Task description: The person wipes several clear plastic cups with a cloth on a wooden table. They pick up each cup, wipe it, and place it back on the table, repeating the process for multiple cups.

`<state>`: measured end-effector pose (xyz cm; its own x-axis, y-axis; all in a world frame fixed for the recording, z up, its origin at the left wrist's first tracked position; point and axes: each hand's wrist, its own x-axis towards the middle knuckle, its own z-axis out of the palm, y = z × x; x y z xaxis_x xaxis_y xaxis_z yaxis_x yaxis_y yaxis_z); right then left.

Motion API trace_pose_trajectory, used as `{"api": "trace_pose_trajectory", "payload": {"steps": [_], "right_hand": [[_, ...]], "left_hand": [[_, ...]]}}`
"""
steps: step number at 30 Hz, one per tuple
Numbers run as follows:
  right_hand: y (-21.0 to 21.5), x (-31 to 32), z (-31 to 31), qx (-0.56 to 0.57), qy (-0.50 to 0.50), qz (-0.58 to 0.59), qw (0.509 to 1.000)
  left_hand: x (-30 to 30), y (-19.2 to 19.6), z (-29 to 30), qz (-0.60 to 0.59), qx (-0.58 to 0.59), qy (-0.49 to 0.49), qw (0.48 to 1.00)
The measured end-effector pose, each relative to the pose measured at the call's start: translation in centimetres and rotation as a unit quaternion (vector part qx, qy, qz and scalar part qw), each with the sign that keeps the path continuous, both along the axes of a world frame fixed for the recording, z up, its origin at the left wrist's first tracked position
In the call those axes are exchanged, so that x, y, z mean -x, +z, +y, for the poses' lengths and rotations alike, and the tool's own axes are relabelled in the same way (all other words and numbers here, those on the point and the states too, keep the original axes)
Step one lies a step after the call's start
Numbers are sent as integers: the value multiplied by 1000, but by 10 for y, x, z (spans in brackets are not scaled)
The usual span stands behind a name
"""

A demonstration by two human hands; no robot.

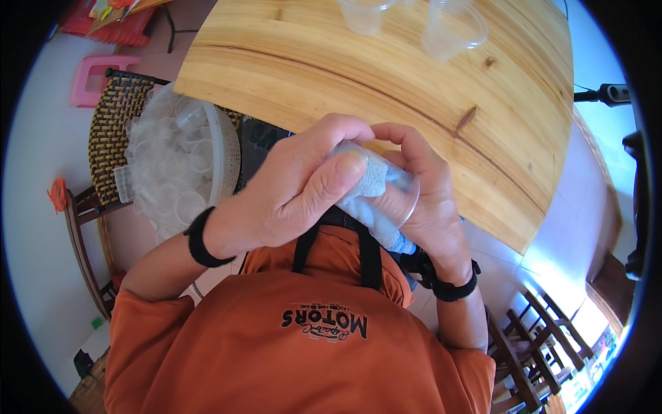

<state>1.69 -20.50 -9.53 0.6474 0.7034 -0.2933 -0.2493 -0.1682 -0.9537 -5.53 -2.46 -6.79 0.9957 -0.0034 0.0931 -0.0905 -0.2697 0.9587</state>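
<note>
In front of my chest a clear plastic cup (408,201) lies tilted between my two hands, its round rim toward the right. A light blue cloth (376,178) is bunched at the cup, and one end hangs down below it. My left hand (296,183) is closed over the cup's left end, with the thumb pressed on the cloth. Curled round the cup from the far right side is my right hand (431,190). The left fingertips are hidden behind the cup. I cannot tell how much of the cloth lies inside it.
Clear plastic cups (452,31) stand on the far part of the wooden table (331,76). At left, a large translucent basin (227,148) full of clear cups rests on a woven chair (107,131). A pink stool (89,79) and dark wooden chairs (531,345) stand around.
</note>
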Motion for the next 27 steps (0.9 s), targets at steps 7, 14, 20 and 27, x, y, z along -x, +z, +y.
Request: {"api": "trace_pose_trajectory", "payload": {"steps": [7,14,20,27], "right_hand": [[-2,1,-1,70,-10,-306,949],[-14,8,5,5,-18,-23,1000],[-5,15,-2,-155,36,256,953],[14,-2,-11,89,59,-271,957]], "left_hand": [[12,-2,-8,249,137,41,958],[12,-7,-6,37,-10,12,999],[5,-13,12,-138,-127,-115,976],[18,3,3,173,58,-23,983]]}}
